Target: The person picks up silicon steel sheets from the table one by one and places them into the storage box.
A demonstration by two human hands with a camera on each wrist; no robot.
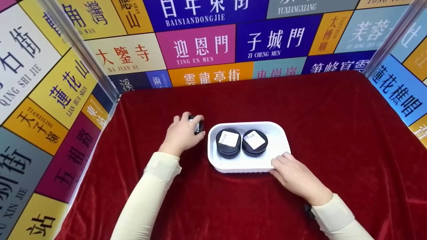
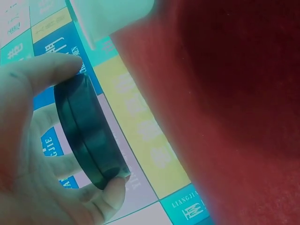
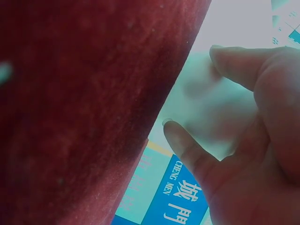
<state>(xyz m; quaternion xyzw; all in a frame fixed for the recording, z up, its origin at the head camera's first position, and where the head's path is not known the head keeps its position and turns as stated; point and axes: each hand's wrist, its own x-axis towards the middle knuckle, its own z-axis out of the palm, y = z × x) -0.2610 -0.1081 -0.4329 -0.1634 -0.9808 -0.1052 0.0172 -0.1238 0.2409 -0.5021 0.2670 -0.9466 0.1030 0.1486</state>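
Observation:
My left hand (image 1: 180, 135) holds a flat, round black tin (image 2: 86, 131) by its edges, left of a white plastic tub (image 1: 279, 143). In the left wrist view the tin stands on edge between thumb and fingers, with a seam running round its side. Two short stacks of similar black tins sit side by side in the tub, the left stack (image 1: 229, 152) and the right stack (image 1: 255, 151), each topped with a white label. My right hand (image 1: 297, 175) grips the tub's near right corner; the right wrist view shows its fingers against the white wall (image 3: 239, 23).
Dark red velvet cloth (image 1: 233, 206) covers the table under the tub. Panels with colourful place-name signs (image 1: 196, 46) rise behind and at both sides. Metal posts stand at the back left corner (image 1: 83, 53) and back right corner (image 1: 393, 36).

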